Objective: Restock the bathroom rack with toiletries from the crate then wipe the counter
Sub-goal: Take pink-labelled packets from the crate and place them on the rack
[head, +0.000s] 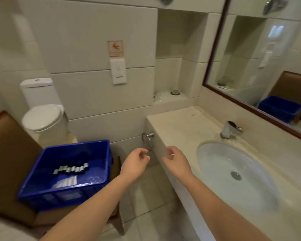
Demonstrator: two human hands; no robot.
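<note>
Both my hands hung in the air between the crate and the counter. My left hand (pixel 135 162) and right hand (pixel 176 162) were near each other but apart. Their fingers were loosely curled, thumbs close to forefingers, and I could see nothing held in either.

On the left sat the crate (pixel 59 197), glossy blue hard plastic, rectangular with a thick rim, on a brown stand (pixel 9 146). Inside lay a row of small dark bottles (pixel 71 169), cylinders side by side, blurred. Some flat white packets (pixel 66 182) lay nearer to me.

On the right, the counter (pixel 179 126) was pale mottled stone with a square front edge. An oval white basin (pixel 214 159) was sunk into it, smooth, with a metal drain (pixel 236 176). An angular chrome tap (pixel 230 130) stood at its far side. Bare stone ran from the basin to the far end, where a tiled niche (pixel 170 100) held small things too blurred to name.

A chrome ring (pixel 147 140) hung on the counter's left end face, just beyond my fingers. A strip of tiled floor (pixel 146 197) lay open between crate and counter. Far left stood a white toilet (pixel 43 119), lid down.
</note>
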